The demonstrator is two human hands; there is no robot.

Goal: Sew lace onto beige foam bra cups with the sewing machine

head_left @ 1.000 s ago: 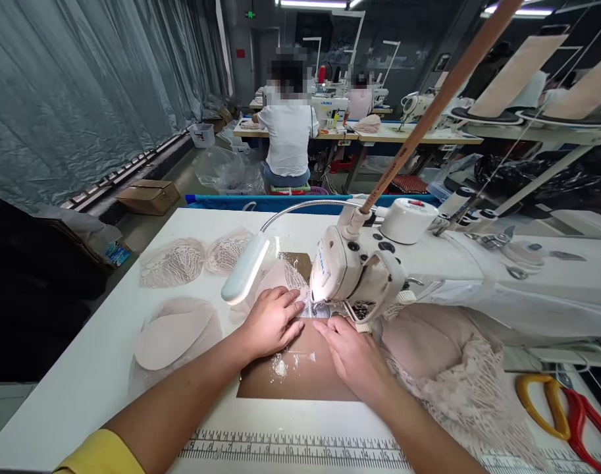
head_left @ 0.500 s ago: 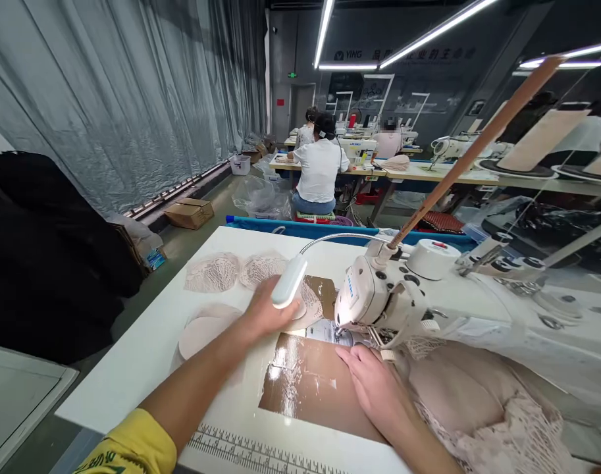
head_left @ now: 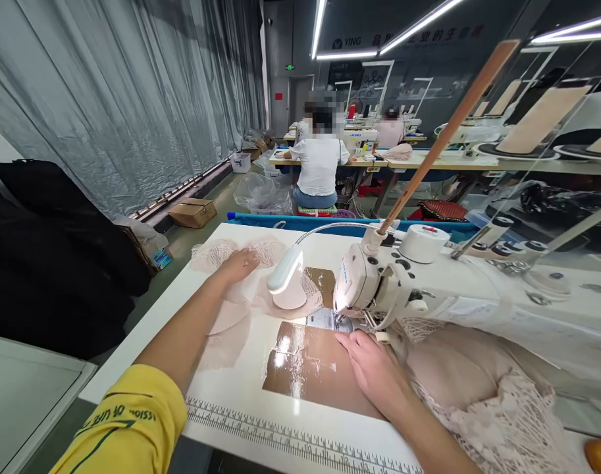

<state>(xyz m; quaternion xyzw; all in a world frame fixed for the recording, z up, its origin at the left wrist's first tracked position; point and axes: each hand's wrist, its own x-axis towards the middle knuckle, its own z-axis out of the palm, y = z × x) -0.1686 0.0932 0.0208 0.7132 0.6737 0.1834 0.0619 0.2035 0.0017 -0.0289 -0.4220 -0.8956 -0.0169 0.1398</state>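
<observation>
Left hand (head_left: 238, 265) at lace piece (head_left: 268, 250) — grip unclear (fingertips (head_left: 253, 261) indistinct); orange handle (head_left: 591, 452) cut off.

Pinkish-beige lace (head_left: 267, 253), brown sheet (head_left: 316, 370), dark-lettered yellow sleeve (head_left: 132, 424).

Openwork lace piece (head_left: 269, 251), glossy brown sheet (head_left: 314, 365)

I see a creased, bright yellow left sleeve (head_left: 127, 415) over the near left corner of the table (head_left: 226, 385). Its cuff (head_left: 168, 388) is loose and ends near the elbow, with the left forearm (head_left: 186, 329) bare beyond it. Dark lettering (head_left: 125, 416) crosses the cloth, partly lost in the folds; I can read "OF". The left hand (head_left: 239, 265), right hand (head_left: 369, 359) and right forearm (head_left: 423, 421) all look bare to me.
</observation>
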